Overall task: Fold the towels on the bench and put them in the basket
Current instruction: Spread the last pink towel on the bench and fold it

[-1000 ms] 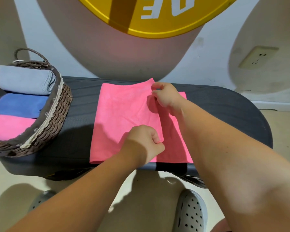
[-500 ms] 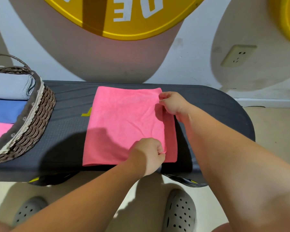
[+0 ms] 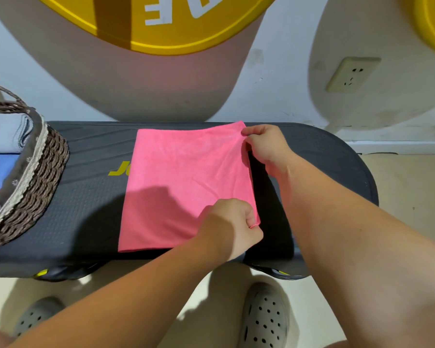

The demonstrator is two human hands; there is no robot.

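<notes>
I see the left hand (image 3: 232, 222) and right hand (image 3: 264, 144) each pinching a corner of the pink towel (image 3: 186, 184) on the bench (image 3: 86, 197); releasing unevenly could skew the fold.

The flat pink cloth towel (image 3: 183, 182) lies on the long dark padded bench (image 3: 86, 204), mostly left of both hands. The right hand (image 3: 265, 145) pinches its far right corner; the left hand (image 3: 232, 226), nearer to the person, pinches its near right corner. Well left of the left hand, the brown woven wicker basket (image 3: 44, 172) stands on the bench end, with folded towels (image 3: 3, 134) in it.
</notes>
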